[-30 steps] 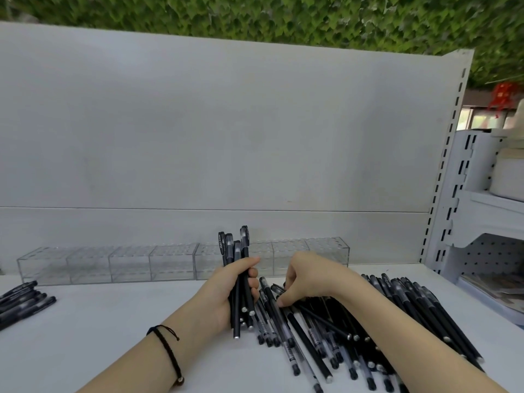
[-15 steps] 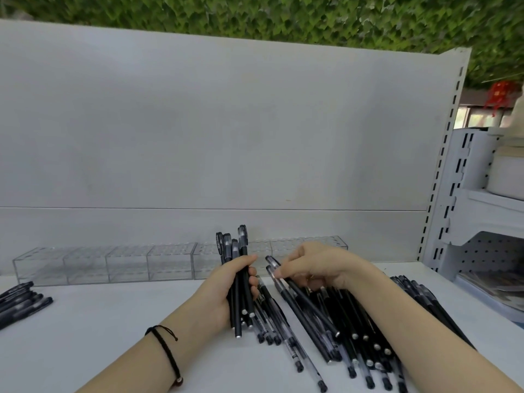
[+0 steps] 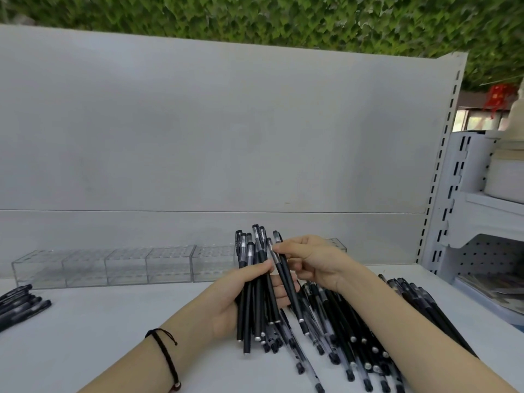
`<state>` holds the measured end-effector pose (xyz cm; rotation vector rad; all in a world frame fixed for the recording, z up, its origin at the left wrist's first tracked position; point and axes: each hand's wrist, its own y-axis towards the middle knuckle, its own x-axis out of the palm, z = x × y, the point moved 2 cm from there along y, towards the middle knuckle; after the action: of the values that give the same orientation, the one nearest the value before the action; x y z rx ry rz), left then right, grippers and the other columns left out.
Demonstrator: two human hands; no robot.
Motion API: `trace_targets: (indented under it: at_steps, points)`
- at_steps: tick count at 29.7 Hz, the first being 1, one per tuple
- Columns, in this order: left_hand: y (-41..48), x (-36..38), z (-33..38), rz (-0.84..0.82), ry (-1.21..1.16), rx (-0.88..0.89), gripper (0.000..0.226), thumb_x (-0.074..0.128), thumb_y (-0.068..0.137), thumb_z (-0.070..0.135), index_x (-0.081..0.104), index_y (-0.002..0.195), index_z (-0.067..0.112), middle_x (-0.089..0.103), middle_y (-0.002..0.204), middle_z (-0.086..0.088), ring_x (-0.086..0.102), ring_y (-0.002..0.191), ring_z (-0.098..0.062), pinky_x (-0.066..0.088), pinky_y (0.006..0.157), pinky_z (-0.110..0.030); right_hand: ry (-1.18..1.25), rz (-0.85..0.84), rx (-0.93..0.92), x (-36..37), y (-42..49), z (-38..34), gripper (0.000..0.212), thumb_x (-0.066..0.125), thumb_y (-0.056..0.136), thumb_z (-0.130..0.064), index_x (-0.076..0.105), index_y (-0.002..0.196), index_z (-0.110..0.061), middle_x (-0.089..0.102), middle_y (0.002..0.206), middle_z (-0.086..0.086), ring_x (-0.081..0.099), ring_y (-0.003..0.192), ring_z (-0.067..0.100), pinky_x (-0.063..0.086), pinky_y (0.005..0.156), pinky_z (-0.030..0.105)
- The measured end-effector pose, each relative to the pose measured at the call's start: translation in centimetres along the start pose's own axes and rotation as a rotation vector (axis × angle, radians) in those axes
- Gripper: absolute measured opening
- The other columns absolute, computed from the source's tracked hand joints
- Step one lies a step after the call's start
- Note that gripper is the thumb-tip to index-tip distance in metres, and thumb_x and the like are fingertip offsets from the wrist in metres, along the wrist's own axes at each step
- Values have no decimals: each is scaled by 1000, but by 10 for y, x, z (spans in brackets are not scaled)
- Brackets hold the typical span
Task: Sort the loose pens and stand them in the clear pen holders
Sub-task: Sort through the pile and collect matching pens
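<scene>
Several clear holders (image 3: 127, 263) sit behind gripped pens (image 3: 247, 321).

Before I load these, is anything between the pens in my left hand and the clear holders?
Nothing visible on the table blocks them. The bundle in your left hand is held upright in front of the clear holders. Only your right hand, pinching one pen, covers the row's right end.

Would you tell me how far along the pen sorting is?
A few pens lie set apart at far left. The left hand grips a bundle; the right hand pinches another pen beside it. The loose pile and the empty-looking clear holders are left.
</scene>
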<state>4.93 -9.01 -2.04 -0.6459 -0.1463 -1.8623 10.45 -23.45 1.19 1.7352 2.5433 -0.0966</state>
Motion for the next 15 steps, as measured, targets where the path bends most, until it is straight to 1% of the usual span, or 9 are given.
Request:
trace_targets:
  at_steps: [2, 4, 5, 7, 9, 13, 15]
  points:
    - [0, -1, 0, 5, 44, 15, 32, 62, 82, 25, 76, 98, 0, 72, 108, -19, 73, 91, -25, 60, 75, -34, -12, 8, -20, 3, 0, 1, 12, 70, 86, -16, 66, 76, -12, 57, 51, -8, 37, 41, 3, 21, 36, 15]
    - [-2, -2, 1, 32, 60, 24, 30, 64, 80, 25, 78, 91, 2, 73, 102, -17, 73, 84, -23, 60, 69, -33, -41, 38, -61, 5, 1, 1, 10, 72, 84, -18, 66, 84, -10, 57, 55, -8, 38, 41, 3, 23, 35, 14]
    - [-2, -2, 1, 47, 67, 32, 31, 66, 78, 25, 78, 93, 1, 74, 99, -17, 73, 82, -23, 59, 66, -32, -51, 53, -80, 5, 1, 1, 11, 74, 83, -20, 67, 84, -11, 57, 58, -7, 38, 42, 4, 23, 35, 15]
    - [-1, -4, 1, 76, 85, 60, 37, 70, 75, 24, 74, 102, -1, 74, 96, -15, 73, 79, -22, 58, 62, -31, -51, 59, -111, 7, 0, 0, 12, 75, 82, -21, 66, 79, -13, 55, 57, -8, 38, 43, 4, 24, 35, 15]
    - [0, -5, 1, 95, 89, 83, 37, 73, 74, 21, 70, 104, 0, 74, 96, -13, 73, 78, -20, 59, 63, -32, -66, 54, -141, 10, -3, -2, 14, 74, 83, -21, 64, 77, -12, 53, 53, -10, 37, 42, 4, 23, 37, 16]
    - [-1, -5, 1, 65, 111, 85, 25, 77, 71, 19, 72, 88, 2, 71, 81, -9, 69, 69, -18, 59, 68, -32, -126, 56, -181, 12, -8, -6, 18, 74, 83, -24, 61, 77, -14, 51, 48, -13, 35, 44, 6, 25, 40, 17]
    - [-1, -6, 2, 46, 142, 100, 20, 77, 71, 19, 70, 83, 4, 68, 76, -8, 67, 65, -17, 58, 66, -31, -147, 59, -219, 13, -10, -8, 17, 74, 83, -24, 62, 79, -13, 51, 50, -13, 36, 45, 6, 26, 42, 17]
